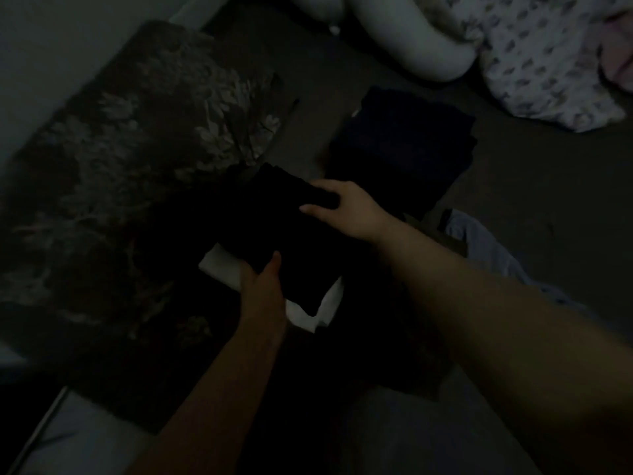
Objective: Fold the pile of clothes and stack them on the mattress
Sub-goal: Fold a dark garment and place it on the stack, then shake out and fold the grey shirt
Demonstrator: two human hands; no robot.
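Observation:
The room is very dim. A folded black garment (291, 234) lies in the middle of the view on top of a folded white garment (308, 313). My left hand (262, 286) grips the black garment's near edge, thumb on top. My right hand (342, 207) holds its far right edge, fingers curled over it and thumb pointing left. Behind it, a stack of dark folded clothes (404, 145) sits on the mattress (534, 186).
A dark floral blanket (130, 173) covers the left side. A white bolster pillow (421, 39) and a patterned white pillow (541, 60) lie at the back right. A light blue garment (486, 245) lies under my right forearm. A wall runs along the upper left.

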